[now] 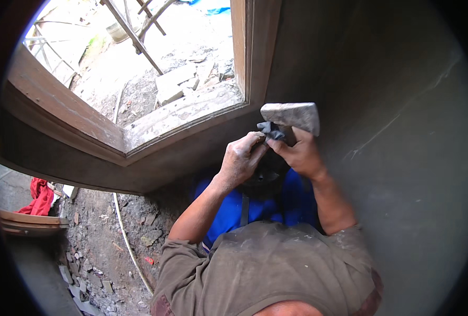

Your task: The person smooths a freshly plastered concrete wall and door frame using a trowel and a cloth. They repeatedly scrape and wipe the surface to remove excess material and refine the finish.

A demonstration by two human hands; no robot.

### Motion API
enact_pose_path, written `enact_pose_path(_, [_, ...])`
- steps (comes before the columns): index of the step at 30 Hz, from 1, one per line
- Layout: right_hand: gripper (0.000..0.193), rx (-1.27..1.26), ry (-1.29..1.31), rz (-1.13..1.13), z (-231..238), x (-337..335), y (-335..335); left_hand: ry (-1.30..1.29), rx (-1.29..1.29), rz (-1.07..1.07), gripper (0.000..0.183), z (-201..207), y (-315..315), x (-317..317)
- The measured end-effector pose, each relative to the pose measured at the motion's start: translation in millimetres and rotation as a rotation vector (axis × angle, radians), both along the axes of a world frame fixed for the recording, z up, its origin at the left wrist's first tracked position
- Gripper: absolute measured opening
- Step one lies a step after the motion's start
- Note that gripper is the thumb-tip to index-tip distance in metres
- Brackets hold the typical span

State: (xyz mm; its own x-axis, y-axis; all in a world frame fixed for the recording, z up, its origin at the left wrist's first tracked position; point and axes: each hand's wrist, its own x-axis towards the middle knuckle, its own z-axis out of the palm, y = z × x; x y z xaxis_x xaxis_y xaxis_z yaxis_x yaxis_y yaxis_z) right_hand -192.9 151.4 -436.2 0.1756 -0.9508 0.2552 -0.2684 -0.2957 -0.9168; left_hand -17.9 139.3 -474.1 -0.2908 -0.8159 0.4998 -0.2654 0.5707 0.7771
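Both my hands are raised close together near the window frame's lower corner. In my right hand (301, 154) is a flat, pale grey tool with a broad, dust-smeared face (290, 115), which looks like a trowel; its handle is mostly hidden by the fingers. My left hand (241, 156), whitened with dust, pinches a small crumpled dark grey piece (270, 130), like a rag or sheet scrap. This piece sits just below the tool's face, between the two hands. Whether it touches the tool is hard to tell.
A brown window frame (192, 124) opens at upper left onto rubble (176, 84) and wooden poles (131, 34). Grey plastered wall (402, 158) fills the right. Below left lie broken ground (99, 221), a pale hose or cable (124, 226) and a red cloth (38, 197).
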Motion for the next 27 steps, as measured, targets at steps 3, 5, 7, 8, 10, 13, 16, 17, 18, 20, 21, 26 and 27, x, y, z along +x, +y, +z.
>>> enact_pose_path(3, [0.024,-0.064,0.014,-0.046,-35.5,6.2,-3.1,-0.101,-0.118,0.059,0.017,-24.9,-2.7,12.5])
enact_pose_path(5, [0.016,-0.019,-0.078,-0.084,-46.1,9.9,2.7,-0.252,-0.431,0.225,0.016,-32.6,-5.0,16.6])
enact_pose_path(7, [0.012,0.035,-0.129,-0.127,-63.8,12.6,5.8,-0.067,-0.293,0.216,0.009,-53.1,9.6,14.4])
enact_pose_path(8, [0.010,0.056,-0.143,-0.131,-67.0,15.4,7.1,0.028,-0.183,0.149,0.008,-64.7,22.0,11.5])
enact_pose_path(10, [0.007,0.101,-0.177,-0.120,-74.6,23.9,10.3,0.181,0.136,0.138,0.007,-87.7,40.6,-2.1])
enact_pose_path(13, [0.019,0.044,-0.133,-0.096,-92.2,30.7,13.6,0.479,0.502,0.253,0.019,-121.7,31.2,-14.4])
enact_pose_path(16, [0.034,-0.027,0.007,-0.034,-101.6,32.7,19.9,0.329,0.700,0.119,0.018,-145.5,19.0,-10.6])
enact_pose_path(17, [0.034,0.005,0.113,-0.027,-109.7,25.3,24.0,0.135,0.712,0.116,0.015,-147.6,15.5,-9.0])
enact_pose_path(18, [0.031,-0.071,0.089,-0.033,-110.6,23.6,25.5,0.020,0.756,0.064,0.014,-138.4,14.0,-9.6])
enact_pose_path(20, [0.023,0.065,0.002,-0.061,-115.0,17.5,31.4,-0.027,0.627,-0.110,0.016,-126.8,6.7,-11.3])
enact_pose_path(21, [0.019,0.182,-0.053,-0.053,-119.1,21.0,33.1,-0.050,0.520,-0.200,0.024,-153.0,4.2,-12.8])
enact_pose_path(26, [0.019,0.435,0.108,0.096,-125.8,26.3,32.7,-0.550,0.715,-0.462,0.023,-246.5,10.3,-39.3])
enact_pose_path(27, [0.016,0.333,0.121,0.119,-127.1,31.3,33.3,-0.521,0.724,-0.425,0.022,-250.1,12.8,-40.1])
